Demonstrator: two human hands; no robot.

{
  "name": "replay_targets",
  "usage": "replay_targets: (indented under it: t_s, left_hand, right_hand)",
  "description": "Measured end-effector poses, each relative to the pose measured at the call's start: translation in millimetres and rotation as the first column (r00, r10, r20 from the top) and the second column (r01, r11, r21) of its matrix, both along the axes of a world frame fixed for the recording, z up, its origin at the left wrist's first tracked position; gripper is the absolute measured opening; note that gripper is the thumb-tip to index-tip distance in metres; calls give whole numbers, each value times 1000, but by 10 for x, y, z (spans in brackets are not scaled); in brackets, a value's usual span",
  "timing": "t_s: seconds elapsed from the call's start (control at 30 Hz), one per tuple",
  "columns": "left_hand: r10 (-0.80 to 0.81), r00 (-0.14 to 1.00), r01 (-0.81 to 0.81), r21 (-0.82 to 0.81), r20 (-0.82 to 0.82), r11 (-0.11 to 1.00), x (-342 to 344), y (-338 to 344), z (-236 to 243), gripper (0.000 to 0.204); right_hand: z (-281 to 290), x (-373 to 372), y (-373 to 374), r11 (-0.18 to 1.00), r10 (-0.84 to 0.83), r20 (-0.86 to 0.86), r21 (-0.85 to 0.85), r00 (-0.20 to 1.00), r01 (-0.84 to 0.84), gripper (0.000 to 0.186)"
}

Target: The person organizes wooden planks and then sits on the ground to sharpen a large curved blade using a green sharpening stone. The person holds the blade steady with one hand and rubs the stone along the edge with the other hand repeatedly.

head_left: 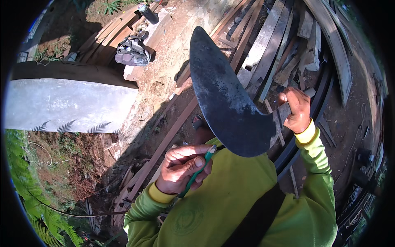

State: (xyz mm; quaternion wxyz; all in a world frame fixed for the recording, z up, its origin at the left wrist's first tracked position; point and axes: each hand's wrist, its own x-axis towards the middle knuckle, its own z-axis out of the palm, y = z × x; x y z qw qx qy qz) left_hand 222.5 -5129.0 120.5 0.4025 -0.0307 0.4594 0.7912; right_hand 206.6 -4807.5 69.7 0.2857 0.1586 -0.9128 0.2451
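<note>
My left hand (179, 169) pinches a green pencil (192, 180) between thumb and fingers, its sharpened tip pointing up and to the right. The fingers of my right hand (298, 110) are wrapped round the handle (309, 92) of a machete, which shows past the fist. Its broad, dark, curved blade (228, 96) is raised in front of my chest. The rounded blade tip points up and away, and the wide belly hangs just right of the pencil, apart from it as far as I can tell.
Long wooden planks (263, 45) lie on the dirt ahead and to the right. On boards at the far left are a grey and black bag (133, 51) and a dark bottle (149, 15). A pale, flat slab (74, 105) and ferns (35, 197) are at the left.
</note>
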Motion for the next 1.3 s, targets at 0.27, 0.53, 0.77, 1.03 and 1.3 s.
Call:
replay_targets:
  t_s: [0.27, 0.53, 0.77, 1.03, 1.3]
  left_hand:
    - [-126, 986, 134, 71, -110, 988, 41, 36, -228, 40]
    - [-318, 896, 307, -86, -309, 948, -35, 33, -178, 33]
    - [-231, 951, 239, 13, -205, 971, 8, -11, -344, 29]
    - [-263, 963, 262, -16, -66, 965, 73, -271, -597, 27]
    - [-215, 977, 208, 196, 14, 958, 38, -53, -213, 23]
  right_hand:
    - [-32, 153, -350, 939, 338, -33, 75, 941, -335, 23]
    - [-2, 133, -345, 923, 381, -29, 65, 924, -378, 20]
    - [-2, 122, -325, 918, 387, -29, 100, 922, -383, 21]
    - [6, 88, -318, 915, 399, -25, 74, 917, -396, 20]
    - [143, -5, -285, 917, 384, -122, 170, 915, -361, 22]
